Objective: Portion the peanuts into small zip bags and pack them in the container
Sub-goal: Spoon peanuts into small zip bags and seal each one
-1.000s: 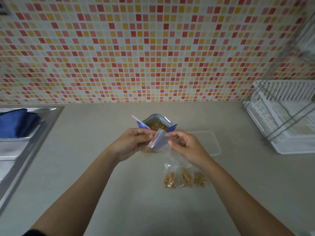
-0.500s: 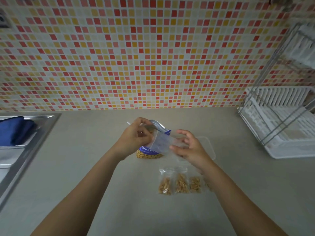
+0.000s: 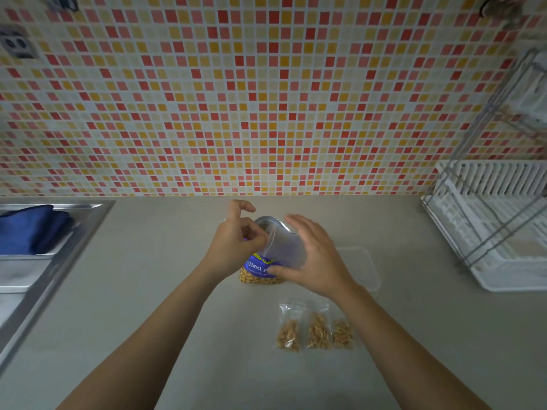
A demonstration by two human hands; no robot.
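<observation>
Both forearms stretched forward over counter (image 3: 148, 291). Left hand (image 3: 233, 247) pinching empty small bag (image 3: 285, 247) at its mouth; right hand (image 3: 313, 258), fingers spread, cupping it above peanut pack (image 3: 260, 273).

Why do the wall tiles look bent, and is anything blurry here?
Head view: the wide-angle lens bows the tiled wall and dish rack outward; the light is dim and even; the small zip bag between the left hand and right hand is slightly smeared.
</observation>
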